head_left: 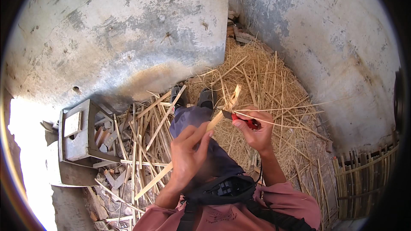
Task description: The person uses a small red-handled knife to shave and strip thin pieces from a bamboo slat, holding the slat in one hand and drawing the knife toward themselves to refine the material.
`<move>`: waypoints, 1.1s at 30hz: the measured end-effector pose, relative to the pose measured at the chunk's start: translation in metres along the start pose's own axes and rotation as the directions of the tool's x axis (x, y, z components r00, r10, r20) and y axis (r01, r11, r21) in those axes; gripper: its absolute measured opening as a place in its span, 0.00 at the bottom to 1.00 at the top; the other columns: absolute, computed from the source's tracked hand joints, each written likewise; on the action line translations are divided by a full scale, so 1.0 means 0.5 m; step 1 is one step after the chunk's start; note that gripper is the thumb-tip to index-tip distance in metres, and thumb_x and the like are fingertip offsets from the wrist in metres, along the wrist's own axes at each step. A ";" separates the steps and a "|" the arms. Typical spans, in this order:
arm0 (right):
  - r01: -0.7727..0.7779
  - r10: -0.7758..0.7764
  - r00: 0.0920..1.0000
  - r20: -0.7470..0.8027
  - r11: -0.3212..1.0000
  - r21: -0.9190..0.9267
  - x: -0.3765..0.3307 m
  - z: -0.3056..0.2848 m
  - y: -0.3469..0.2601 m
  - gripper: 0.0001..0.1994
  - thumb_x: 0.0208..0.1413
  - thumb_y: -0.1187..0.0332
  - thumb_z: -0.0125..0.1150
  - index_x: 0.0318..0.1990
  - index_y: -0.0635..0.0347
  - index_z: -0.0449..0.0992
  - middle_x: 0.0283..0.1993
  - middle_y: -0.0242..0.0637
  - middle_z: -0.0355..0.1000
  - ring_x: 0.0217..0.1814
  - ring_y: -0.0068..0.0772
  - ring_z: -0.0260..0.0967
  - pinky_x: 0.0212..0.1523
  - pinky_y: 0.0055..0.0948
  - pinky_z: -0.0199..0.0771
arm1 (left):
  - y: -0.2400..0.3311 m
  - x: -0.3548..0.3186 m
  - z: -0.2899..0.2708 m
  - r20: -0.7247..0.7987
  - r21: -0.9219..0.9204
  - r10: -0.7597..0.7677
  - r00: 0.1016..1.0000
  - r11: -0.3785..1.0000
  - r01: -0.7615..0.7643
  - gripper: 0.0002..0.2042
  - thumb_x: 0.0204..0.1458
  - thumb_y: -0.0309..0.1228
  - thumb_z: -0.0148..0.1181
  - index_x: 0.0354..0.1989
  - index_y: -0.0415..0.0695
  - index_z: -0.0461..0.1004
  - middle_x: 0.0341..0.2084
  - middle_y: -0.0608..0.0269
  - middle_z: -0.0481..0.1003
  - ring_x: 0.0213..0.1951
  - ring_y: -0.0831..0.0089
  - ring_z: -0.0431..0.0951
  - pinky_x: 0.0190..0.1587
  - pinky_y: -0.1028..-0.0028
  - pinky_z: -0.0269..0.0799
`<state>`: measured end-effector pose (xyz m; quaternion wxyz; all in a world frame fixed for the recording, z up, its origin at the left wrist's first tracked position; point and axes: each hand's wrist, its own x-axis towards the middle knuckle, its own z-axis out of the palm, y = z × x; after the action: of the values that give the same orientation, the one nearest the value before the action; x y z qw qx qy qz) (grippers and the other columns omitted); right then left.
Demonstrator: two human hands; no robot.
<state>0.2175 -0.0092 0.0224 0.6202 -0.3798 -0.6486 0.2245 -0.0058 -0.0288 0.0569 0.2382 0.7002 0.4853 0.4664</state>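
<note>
A flat pale strip of wood or bamboo (155,181) slants from lower left to upper right through my left hand (185,153), whose fingers are closed round it. Beyond those fingers, the strip's far end looks split and frayed. My right hand (260,131) grips a red-handled knife (235,116), its short dark blade lying against the strip near the frayed part. Thin slivers (282,109) stick out to the right, past my right hand. Part of the knife's handle is hidden by my fingers.
A heap of fine shavings (252,75) covers the floor ahead and to the right. Longer strips (136,134) lie left of my legs, over rubble. A broken wooden stool-like frame (77,143) stands at left. Worn walls (141,25) rise ahead; a slatted basket-like piece (364,177) is at right.
</note>
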 end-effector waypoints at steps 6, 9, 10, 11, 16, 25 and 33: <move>-0.062 0.059 0.997 -0.043 0.995 -0.082 -0.002 0.007 -0.016 0.09 0.55 0.76 0.80 0.41 0.67 0.86 0.39 0.43 0.85 0.38 0.29 0.82 0.40 0.26 0.79 | 0.000 -0.009 0.008 0.007 -0.027 -0.015 1.000 1.000 0.015 0.11 0.60 0.22 0.72 0.50 0.32 0.86 0.25 0.59 0.76 0.25 0.76 0.72 0.30 0.74 0.67; -0.078 0.073 0.995 -0.071 0.994 -0.077 0.001 0.017 -0.023 0.08 0.55 0.76 0.79 0.40 0.67 0.86 0.39 0.42 0.85 0.37 0.28 0.81 0.39 0.25 0.77 | -0.001 -0.013 0.012 -0.023 -0.042 -0.009 1.000 0.999 0.009 0.11 0.61 0.22 0.72 0.51 0.32 0.85 0.25 0.58 0.75 0.25 0.76 0.71 0.29 0.74 0.67; -0.079 0.074 0.995 -0.069 0.993 -0.086 0.000 0.018 -0.022 0.08 0.55 0.76 0.79 0.40 0.67 0.86 0.39 0.42 0.85 0.37 0.28 0.81 0.39 0.25 0.77 | -0.001 -0.013 0.012 -0.020 -0.042 -0.009 1.000 0.999 0.008 0.12 0.61 0.22 0.72 0.51 0.32 0.85 0.25 0.59 0.75 0.25 0.76 0.70 0.29 0.74 0.66; -0.080 0.074 0.995 -0.067 0.992 -0.093 -0.003 0.020 -0.021 0.08 0.55 0.76 0.79 0.40 0.67 0.86 0.39 0.42 0.85 0.37 0.27 0.81 0.39 0.24 0.77 | -0.001 -0.013 0.012 -0.016 -0.042 -0.008 1.000 0.999 0.007 0.12 0.61 0.22 0.72 0.51 0.32 0.85 0.25 0.59 0.74 0.25 0.76 0.70 0.29 0.74 0.66; -0.075 0.066 0.993 -0.099 0.994 -0.082 -0.015 0.030 -0.012 0.07 0.57 0.76 0.78 0.41 0.67 0.87 0.38 0.39 0.84 0.35 0.21 0.77 0.34 0.21 0.72 | -0.009 -0.021 0.024 -0.045 0.002 0.039 0.998 0.999 -0.039 0.12 0.61 0.20 0.71 0.52 0.32 0.85 0.25 0.60 0.72 0.25 0.77 0.69 0.28 0.74 0.66; -0.025 0.012 0.989 -0.144 0.996 -0.088 -0.023 0.052 0.011 0.07 0.59 0.77 0.78 0.44 0.65 0.88 0.36 0.33 0.82 0.28 0.11 0.67 0.25 0.17 0.62 | -0.022 -0.029 0.032 -0.095 0.111 0.125 0.988 0.987 -0.115 0.12 0.60 0.19 0.71 0.52 0.34 0.85 0.26 0.59 0.72 0.23 0.72 0.70 0.27 0.70 0.66; -0.199 0.248 0.956 -0.156 0.941 0.273 -0.029 0.064 0.024 0.06 0.64 0.76 0.73 0.44 0.66 0.83 0.39 0.33 0.82 0.32 0.12 0.70 0.28 0.19 0.67 | -0.029 -0.025 0.031 -0.096 0.170 0.115 0.989 0.981 -0.097 0.11 0.62 0.26 0.70 0.53 0.44 0.85 0.27 0.57 0.73 0.24 0.58 0.76 0.28 0.61 0.71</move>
<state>0.1878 -0.0075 -0.0002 0.6925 -0.3881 -0.5054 0.3381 0.0002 -0.0324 0.0331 0.1284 0.7167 0.4960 0.4732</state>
